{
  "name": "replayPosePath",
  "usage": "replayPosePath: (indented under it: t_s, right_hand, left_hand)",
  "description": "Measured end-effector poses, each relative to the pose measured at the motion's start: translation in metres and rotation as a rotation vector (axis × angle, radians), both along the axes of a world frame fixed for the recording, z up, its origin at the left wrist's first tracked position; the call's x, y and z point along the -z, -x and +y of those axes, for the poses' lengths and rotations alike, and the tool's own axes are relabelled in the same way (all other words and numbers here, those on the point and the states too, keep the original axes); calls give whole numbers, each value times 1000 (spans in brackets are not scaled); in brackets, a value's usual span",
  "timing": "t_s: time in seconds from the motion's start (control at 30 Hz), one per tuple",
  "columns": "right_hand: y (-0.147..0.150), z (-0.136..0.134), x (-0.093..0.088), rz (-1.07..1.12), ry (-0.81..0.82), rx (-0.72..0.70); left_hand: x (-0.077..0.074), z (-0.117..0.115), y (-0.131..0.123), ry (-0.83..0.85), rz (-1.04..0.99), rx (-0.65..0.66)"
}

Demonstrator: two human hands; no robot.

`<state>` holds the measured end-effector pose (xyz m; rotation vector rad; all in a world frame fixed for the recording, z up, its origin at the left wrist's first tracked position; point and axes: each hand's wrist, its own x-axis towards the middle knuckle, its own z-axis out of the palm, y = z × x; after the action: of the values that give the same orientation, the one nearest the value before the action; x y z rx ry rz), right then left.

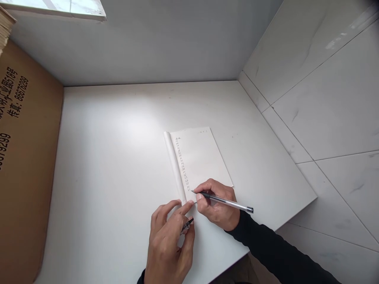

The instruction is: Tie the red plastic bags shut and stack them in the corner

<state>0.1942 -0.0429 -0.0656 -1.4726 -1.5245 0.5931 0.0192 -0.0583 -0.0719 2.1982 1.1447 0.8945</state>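
White paper notepad [201, 159], mid-frame: my left hand [168, 236] probably steadies it while pinching a small black cap [187, 225]; my right hand [219, 213] clamps a clear plastic pen [235, 204].

Soft glare whitens the tabletop [109, 114] near the grey wall [166, 43].

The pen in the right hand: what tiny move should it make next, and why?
Maybe the right hand should lift the clear pen slightly and bring its tip down a line. The tip is just right of the lowest number in the handwritten column, with some bare page below.
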Motion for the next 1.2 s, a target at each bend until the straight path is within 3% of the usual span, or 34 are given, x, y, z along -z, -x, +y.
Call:
replayPosePath:
  t_s: [0.17, 0.37, 1.2]
  right_hand:
    - [1, 2, 4, -40, -62, -17]
    - [1, 4, 4, -21, 6, -28]
    - [-2, 7, 3, -46, 0, -58]
  left_hand:
    - [1, 0, -1, 11, -6, 5]
    - [2, 0, -2, 13, -14, 5]
    - [1, -1, -2, 38, -21, -8]
